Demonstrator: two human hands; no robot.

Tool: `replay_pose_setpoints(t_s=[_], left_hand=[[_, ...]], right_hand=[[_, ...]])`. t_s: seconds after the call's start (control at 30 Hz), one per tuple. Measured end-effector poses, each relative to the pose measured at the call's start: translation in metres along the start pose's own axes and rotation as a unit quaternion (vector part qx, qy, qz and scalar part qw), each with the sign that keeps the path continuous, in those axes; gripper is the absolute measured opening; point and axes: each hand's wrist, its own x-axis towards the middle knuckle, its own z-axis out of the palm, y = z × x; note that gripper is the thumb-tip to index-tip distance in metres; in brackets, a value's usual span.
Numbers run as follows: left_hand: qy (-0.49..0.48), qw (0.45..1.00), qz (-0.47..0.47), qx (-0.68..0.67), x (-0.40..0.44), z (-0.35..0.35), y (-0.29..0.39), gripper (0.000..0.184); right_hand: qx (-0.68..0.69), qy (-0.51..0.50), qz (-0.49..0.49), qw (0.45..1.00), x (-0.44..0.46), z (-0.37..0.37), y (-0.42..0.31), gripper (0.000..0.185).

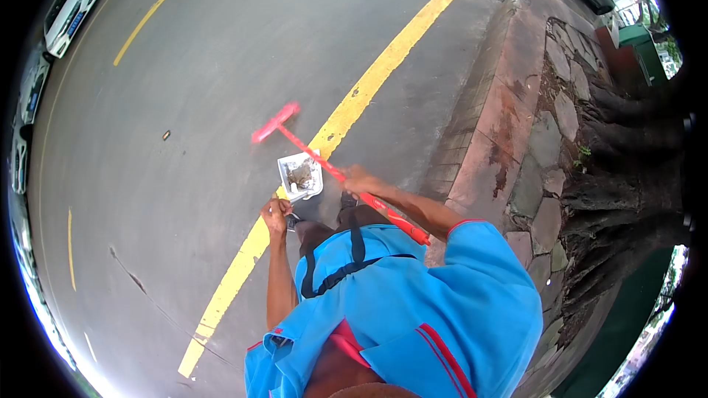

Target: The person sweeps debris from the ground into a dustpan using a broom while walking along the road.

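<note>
Blue shirt (pixel 457 295) filled the foreground; ahead, the right hand's (pixel 359 179) fingers gripped a red long-handled tool (pixel 324 163), its head over grey road (pixel 199 199). Curled left hand (pixel 276 214), its hold unclear, was just beside a white dustpan (pixel 311 193) containing debris (pixel 299 175), by the yellow line (pixel 376 66)

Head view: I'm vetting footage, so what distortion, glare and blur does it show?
Head view: strong fisheye warp, black corners, the white car skewed at upper left; head view: washed-out glare at lower left; head view: the red tool's head looks slightly smeared, perhaps by motion, while the broad yellow line is crisper.
</note>
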Motion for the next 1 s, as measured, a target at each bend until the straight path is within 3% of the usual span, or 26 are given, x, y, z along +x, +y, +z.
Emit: replay_pose_setpoints(t_s=[0.23,0.3,0.37,0.43,0.53,0.6,0.73,0.8,0.93,1.0], left_hand=[[0.005,1.000,-0.004,-0.024,-0.004,0.006,0.010,0.042],[-0.012,1.000,-0.005,-0.029,-0.003,0.005,0.009,0.042],[-0.004,1.000,-0.008,-0.017,-0.002,0.004,0.004,0.042],[0.000,1.000,0.007,-0.006,-0.004,0.005,0.005,0.039],[0.013,1.000,-0.008,0.000,-0.005,0.006,0.006,0.040],[0.016,1.000,-0.014,-0.004,-0.008,0.010,0.012,0.046],[0.015,1.000,-0.006,-0.008,-0.010,0.010,0.014,0.047],[0.022,1.000,-0.001,-0.015,-0.009,0.012,0.013,0.047],[0.019,1.000,-0.002,-0.018,-0.012,0.010,0.014,0.046],[0.033,0.999,-0.011,-0.006,-0.012,0.011,0.014,0.046]], right_hand=[[-0.118,0.092,-0.044,0.988,0.081,-0.006,-0.020,0.023],[-0.113,0.102,0.008,0.988,0.084,-0.007,-0.017,0.023],[-0.134,0.060,-0.011,0.989,0.070,-0.011,-0.008,0.022],[-0.119,-0.003,0.049,0.992,0.054,-0.004,0.013,0.023],[-0.117,-0.016,0.024,0.993,-0.005,0.008,0.021,0.029],[-0.032,-0.078,0.078,0.993,-0.036,0.008,0.022,0.044],[0.075,-0.094,0.156,0.980,-0.077,-0.001,0.017,0.057],[0.148,-0.021,0.161,0.976,-0.081,-0.011,0.021,0.041],[0.113,-0.018,0.121,0.986,-0.069,-0.032,-0.001,0.053],[0.101,0.060,0.078,0.990,-0.041,-0.040,0.001,0.053]])
